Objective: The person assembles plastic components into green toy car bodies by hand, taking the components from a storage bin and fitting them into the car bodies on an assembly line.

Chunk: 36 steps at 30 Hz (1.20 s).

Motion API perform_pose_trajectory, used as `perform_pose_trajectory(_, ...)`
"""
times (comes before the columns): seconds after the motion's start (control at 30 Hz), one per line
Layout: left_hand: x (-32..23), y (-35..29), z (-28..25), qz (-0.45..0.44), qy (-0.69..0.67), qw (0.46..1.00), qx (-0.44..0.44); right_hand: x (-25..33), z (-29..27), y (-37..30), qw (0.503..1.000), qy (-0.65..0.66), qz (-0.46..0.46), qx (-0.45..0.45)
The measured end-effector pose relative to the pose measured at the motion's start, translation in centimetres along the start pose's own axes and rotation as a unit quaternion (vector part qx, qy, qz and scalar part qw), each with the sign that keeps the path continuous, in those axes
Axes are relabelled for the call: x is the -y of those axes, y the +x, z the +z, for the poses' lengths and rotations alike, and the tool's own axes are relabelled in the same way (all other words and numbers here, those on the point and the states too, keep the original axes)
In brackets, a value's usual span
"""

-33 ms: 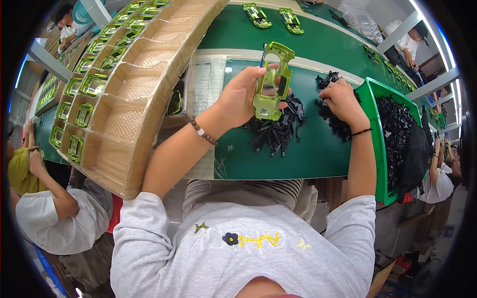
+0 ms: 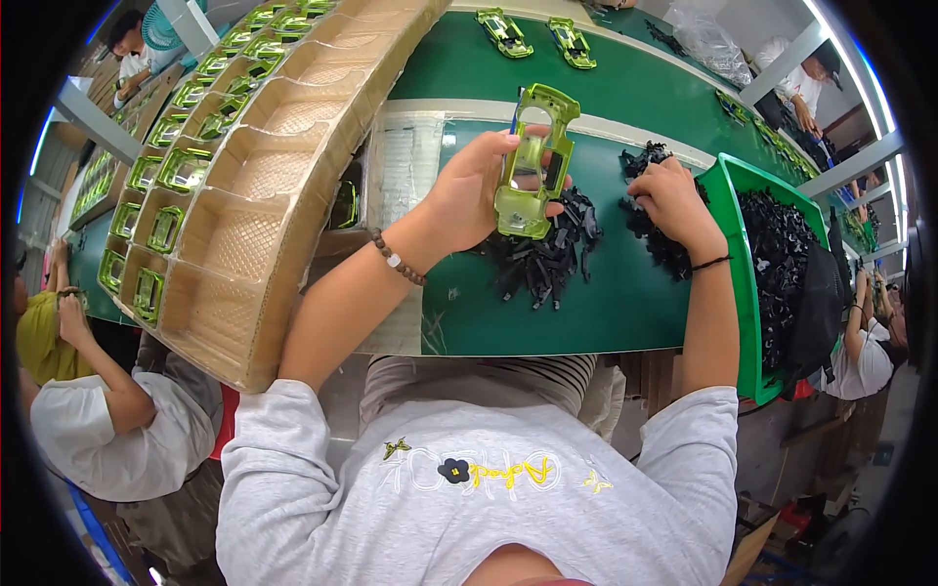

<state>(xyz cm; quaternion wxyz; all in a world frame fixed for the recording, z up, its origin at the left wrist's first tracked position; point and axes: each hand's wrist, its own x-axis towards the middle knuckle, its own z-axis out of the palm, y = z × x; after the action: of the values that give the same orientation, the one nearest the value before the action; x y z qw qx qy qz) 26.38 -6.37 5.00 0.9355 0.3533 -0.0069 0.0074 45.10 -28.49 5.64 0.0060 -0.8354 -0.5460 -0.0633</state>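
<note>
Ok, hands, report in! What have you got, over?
Left hand holding green toy car shell. Right hand on black parts pile. Nothing blocking, over.

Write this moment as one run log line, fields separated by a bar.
left hand: holds green toy car shell | right hand: on pile of black parts | green bin: beside right hand

A long green worktable (image 2: 625,293) with a pale edge strip curves across the middle of the frame, and a second green surface (image 2: 625,68) runs behind it toward the top. Grey metal frame bars (image 2: 782,63) cross the upper right, and another bar (image 2: 93,122) crosses the upper left. Bright daylight comes in at the top right. Bare grey floor (image 2: 879,430) shows at the lower right.
</note>
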Motion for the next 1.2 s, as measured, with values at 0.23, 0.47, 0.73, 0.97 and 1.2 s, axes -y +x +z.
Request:
perform_pose_trajectory(0.23,0.4,-0.1,-1.5,0.012,0.016,0.999,-0.045,6.2,-3.1,-0.1,0.944,0.276,-0.075,-0.165)
perform_pose_trajectory(0.47,-0.8,-1.4,-1.7,-0.08,-0.036,0.995,0.057,11.3,-5.0,1.1,0.9,0.285,-0.237,-0.227)
perform_pose_trajectory(0.73,0.1,-1.4,-1.6,-0.04,0.142,0.988,0.043,12.7,-3.9,1.4,0.937,0.176,-0.211,-0.218)
perform_pose_trajectory(0.97,0.3,-1.4,-1.3,0.02,0.221,0.975,-0.029,14.7,-2.1,0.6,0.92,-0.059,-0.193,-0.337)
perform_pose_trajectory(1.2,1.3,-0.9,-1.9,0.122,0.293,0.948,-0.001,15.8,-1.0,1.2,0.915,0.008,-0.144,-0.377)
